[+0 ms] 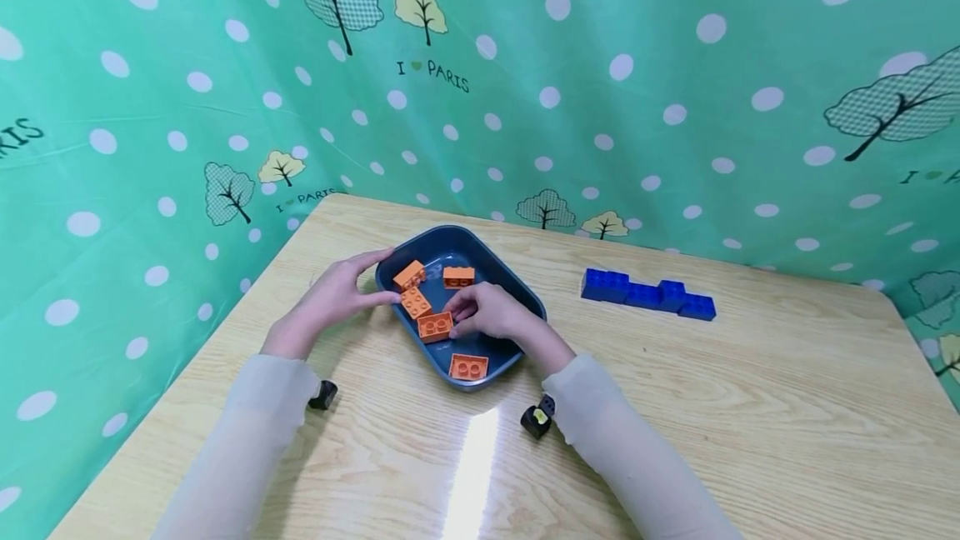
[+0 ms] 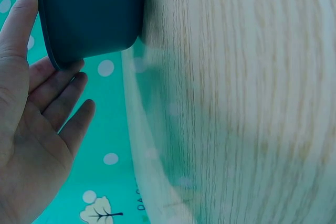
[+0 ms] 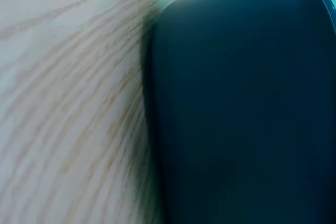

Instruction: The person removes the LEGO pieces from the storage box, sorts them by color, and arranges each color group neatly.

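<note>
A dark blue tray [image 1: 517, 286] stands on the wooden table with several orange toy bricks in it. At its left side, my left hand [image 1: 330, 294] spreads thumb and fingers against the rim, the fingers nearly straight. In the left wrist view, these fingers [image 2: 65, 90] touch the outside of the tray [image 2: 94, 14]. My right hand [image 1: 491, 312] reaches inside and pinches the right end of an orange brick [image 1: 435, 327], whose hollow underside shows. Close by lies another brick [image 1: 415, 303], studs up. The right wrist view shows mostly the outer wall [image 3: 241, 108]; the right fingers are hidden there.
More orange bricks lie in the tray: one at the upper left [image 1: 409, 275], one at the back [image 1: 458, 277], one at the front [image 1: 468, 367]. A stepped row of blue bricks [image 1: 645, 296] stands right of the tray. Behind the table [image 1: 712, 423] hangs a green dotted curtain [image 1: 480, 140].
</note>
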Available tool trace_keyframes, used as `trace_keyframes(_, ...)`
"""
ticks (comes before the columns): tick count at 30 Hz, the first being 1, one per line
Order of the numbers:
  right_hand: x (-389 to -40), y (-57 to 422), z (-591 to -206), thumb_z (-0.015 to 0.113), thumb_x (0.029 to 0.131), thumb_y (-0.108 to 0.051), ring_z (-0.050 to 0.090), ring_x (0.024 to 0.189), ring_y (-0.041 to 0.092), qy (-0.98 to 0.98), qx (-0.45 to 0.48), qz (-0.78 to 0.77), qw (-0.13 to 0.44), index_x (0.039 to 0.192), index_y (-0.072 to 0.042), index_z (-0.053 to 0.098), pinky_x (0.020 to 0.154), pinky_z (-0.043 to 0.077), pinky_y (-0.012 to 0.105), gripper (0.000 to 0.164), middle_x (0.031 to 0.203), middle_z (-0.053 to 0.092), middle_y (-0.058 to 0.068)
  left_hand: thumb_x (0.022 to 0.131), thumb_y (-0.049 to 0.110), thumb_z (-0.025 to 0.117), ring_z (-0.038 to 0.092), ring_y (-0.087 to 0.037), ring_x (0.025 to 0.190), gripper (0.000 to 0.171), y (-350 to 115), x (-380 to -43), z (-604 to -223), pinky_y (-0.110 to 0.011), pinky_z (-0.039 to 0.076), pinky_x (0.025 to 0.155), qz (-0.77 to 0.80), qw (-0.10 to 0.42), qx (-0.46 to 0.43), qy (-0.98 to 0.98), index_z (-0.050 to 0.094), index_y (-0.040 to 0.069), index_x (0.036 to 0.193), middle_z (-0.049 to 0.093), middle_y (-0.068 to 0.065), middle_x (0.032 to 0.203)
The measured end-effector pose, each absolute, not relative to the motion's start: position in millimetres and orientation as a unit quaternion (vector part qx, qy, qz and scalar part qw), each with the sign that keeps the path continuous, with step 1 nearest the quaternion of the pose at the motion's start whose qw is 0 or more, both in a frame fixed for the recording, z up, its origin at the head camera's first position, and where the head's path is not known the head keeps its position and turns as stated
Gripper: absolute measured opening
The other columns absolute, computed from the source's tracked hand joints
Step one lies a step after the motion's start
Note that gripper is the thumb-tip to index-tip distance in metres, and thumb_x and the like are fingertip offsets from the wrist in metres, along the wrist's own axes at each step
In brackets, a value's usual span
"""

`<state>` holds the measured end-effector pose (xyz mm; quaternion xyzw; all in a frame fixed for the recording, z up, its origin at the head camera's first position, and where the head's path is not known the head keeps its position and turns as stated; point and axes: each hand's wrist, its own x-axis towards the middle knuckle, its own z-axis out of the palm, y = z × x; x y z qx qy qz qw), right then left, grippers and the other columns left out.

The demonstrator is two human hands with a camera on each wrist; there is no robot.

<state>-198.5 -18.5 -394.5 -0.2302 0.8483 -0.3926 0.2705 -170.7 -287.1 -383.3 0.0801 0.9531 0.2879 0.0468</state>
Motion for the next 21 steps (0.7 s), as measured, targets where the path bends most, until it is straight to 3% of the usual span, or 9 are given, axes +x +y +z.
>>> trace_keyframes(11, -198.3, -17.0, -395.7, 0.072, 0.093, -0.025, 0.065, 0.091, 0.010, 0.841, -0.238, -0.405, 0.267, 0.113, -0.011, 0.073, 0.085, 0.055, 0.025, 0.024, 0.104, 0.074, 0.002, 0.087, 0.040, 0.077, 0.035, -0.042, 0.146, 0.084, -288.2, -171.3, -385.0, -0.058, 0.031, 0.120, 0.294, 0.047, 0.084, 0.951, 0.035, 0.017, 0.156, 0.038, -0.017, 0.159)
trace_keyframes(21, -199.0, -16.9, -396.5, 0.067, 0.096, -0.034, 0.072, 0.081, 0.012, 0.832, -0.199, -0.429, 0.290, 0.101, -0.007, 0.074, 0.076, 0.063, 0.025, 0.028, 0.096, 0.076, 0.005, 0.087, 0.040, 0.076, 0.035, -0.043, 0.146, 0.084, -287.8, -172.5, -385.0, -0.059, 0.032, 0.120, 0.284, 0.046, 0.085, 0.954, 0.035, 0.017, 0.156, 0.037, -0.018, 0.159)
